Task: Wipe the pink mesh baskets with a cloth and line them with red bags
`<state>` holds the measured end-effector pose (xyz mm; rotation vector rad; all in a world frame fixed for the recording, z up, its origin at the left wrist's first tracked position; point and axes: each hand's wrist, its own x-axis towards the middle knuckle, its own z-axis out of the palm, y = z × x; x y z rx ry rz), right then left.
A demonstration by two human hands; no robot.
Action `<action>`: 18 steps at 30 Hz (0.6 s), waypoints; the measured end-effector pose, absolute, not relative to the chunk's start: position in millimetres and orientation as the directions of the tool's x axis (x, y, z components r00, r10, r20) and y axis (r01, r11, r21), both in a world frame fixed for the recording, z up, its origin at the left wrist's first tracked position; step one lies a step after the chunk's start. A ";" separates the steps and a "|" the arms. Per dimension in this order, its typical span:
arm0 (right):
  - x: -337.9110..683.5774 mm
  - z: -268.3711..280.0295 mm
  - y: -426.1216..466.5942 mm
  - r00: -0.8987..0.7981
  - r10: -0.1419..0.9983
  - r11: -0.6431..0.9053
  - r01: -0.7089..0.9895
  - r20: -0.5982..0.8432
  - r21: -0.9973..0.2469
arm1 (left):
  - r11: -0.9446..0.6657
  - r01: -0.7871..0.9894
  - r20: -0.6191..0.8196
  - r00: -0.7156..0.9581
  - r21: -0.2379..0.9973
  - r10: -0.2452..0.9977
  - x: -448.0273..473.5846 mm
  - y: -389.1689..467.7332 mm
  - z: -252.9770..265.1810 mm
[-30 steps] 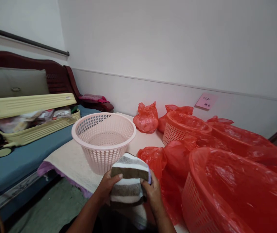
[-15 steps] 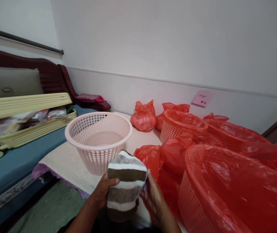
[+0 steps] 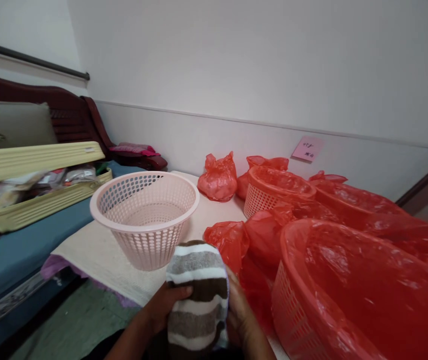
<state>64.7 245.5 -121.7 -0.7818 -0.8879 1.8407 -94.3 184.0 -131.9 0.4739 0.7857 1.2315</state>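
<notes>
A folded cloth with brown, grey and white stripes is held up between my two hands at the bottom middle. My left hand grips its left edge, the thumb lying over the front. On the opposite edge, my right hand is closed round the side, with most of its fingers hidden behind the cloth. Just beyond the cloth stands a pale pink plastic basket, with holes in its wall and nothing visible inside.
On the right, a basket lined with red plastic stands close to my right hand. More lined baskets and a tied red bag sit behind, along the wall. A pink note is stuck there. An open yellow suitcase lies at left.
The cloth has turned slightly more upright and sits a little lower, still between both hands. The whole view has shifted slightly, so the baskets appear further left.
</notes>
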 end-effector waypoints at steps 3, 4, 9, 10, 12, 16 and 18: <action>69.5 -119.3 251.7 -0.349 0.932 -0.301 -0.591 -0.099 -0.749 | 0.277 -0.661 -0.301 0.080 0.697 0.950 -97.7 183.1 -132.7; 70.8 -119.6 254.0 -0.336 0.938 -0.291 -0.628 -0.086 -0.722 | 0.273 -0.667 -0.305 0.071 0.693 0.950 -99.0 182.4 -132.3; 75.3 -124.3 258.4 -0.468 0.875 -0.437 -0.656 -0.122 -0.615 | 0.255 -0.694 -0.294 0.065 0.673 0.953 -102.7 176.7 -130.5; 75.7 -124.1 257.5 -0.491 0.861 -0.461 -0.643 -0.133 -0.612 | 0.250 -0.700 -0.287 0.066 0.669 0.956 -103.2 175.9 -130.7; 75.8 -121.9 254.3 -0.520 0.840 -0.497 -0.619 -0.157 -0.609 | 0.239 -0.718 -0.276 0.068 0.653 0.959 -104.2 175.2 -131.7; 72.2 -115.9 244.1 -0.596 0.780 -0.564 -0.539 -0.189 -0.626 | 0.253 -0.743 -0.319 0.057 0.620 0.946 -105.0 175.3 -132.8; 69.6 -116.4 238.4 -0.641 0.744 -0.586 -0.493 -0.187 -0.643 | 0.252 -0.726 -0.329 0.037 0.640 0.944 -105.2 173.8 -131.6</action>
